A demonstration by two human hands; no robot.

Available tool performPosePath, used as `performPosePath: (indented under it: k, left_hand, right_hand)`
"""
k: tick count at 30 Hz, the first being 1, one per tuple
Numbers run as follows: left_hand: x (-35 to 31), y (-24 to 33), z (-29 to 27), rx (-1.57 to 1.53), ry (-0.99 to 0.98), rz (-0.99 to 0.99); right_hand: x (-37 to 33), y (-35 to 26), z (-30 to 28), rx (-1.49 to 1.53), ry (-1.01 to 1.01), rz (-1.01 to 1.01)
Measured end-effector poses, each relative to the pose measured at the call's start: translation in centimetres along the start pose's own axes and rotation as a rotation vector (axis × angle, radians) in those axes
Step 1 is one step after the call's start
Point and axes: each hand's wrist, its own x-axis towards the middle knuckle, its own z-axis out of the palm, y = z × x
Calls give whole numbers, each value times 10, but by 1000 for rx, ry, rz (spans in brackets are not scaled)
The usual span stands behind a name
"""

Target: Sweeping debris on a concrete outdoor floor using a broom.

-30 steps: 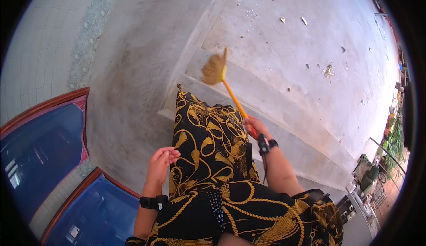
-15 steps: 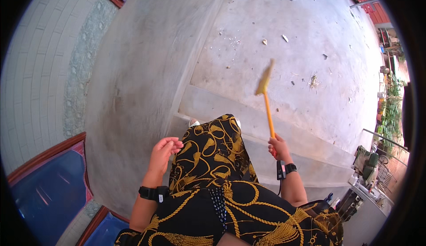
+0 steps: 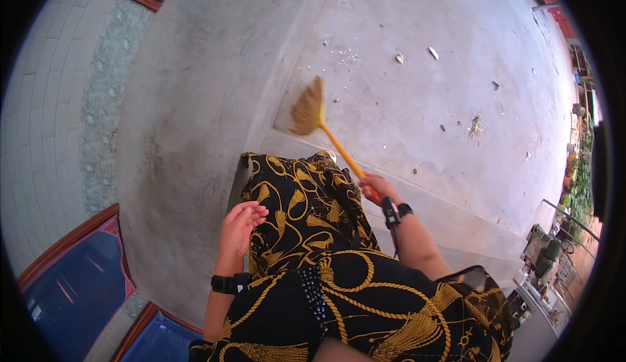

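A broom (image 3: pixel 339 147) with a yellow-orange stick and a fan of tan bristles slants up and left in front of me. My right hand (image 3: pixel 377 187) is wrapped round the red grip at its lower end. The bristles are at the concrete floor beside the edge of the raised strip, close to a scatter of small white bits (image 3: pixel 347 56). My left hand (image 3: pixel 242 224) hangs in front of my patterned black-and-gold dress (image 3: pixel 293 196), fingers loosely bent, with nothing in it.
A beige lump (image 3: pixel 399 58), a white shard (image 3: pixel 433 53) and a tuft of straw (image 3: pixel 476 127) lie on the floor. Low concrete steps (image 3: pixel 450 209) cross at my right. A tiled wall with blue windows (image 3: pixel 75 290) stands left; a cluttered counter (image 3: pixel 538 303) is at lower right.
The broom head has swung left, from the middle of the floor to the raised strip's edge. My right hand has moved left with it. The left hand has barely moved.
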Motion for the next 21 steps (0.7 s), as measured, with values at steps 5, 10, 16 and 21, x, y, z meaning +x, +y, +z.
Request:
performPosePath:
  k: [5,10,16,21]
  left_hand:
    - [40,40,38,119,-117,25]
    - [69,74,71,145,-262,29]
    - [88,85,93,234,-404,-70]
    - [96,92,97,334,-405,-97]
  right_hand:
    - [-48,-8,-48,-137,476,-95]
    - [-123,-6,-20,-234,447,-208]
    - [-122,23,49,-128,284,-237]
    - [-53,27,61,240,-81,-54]
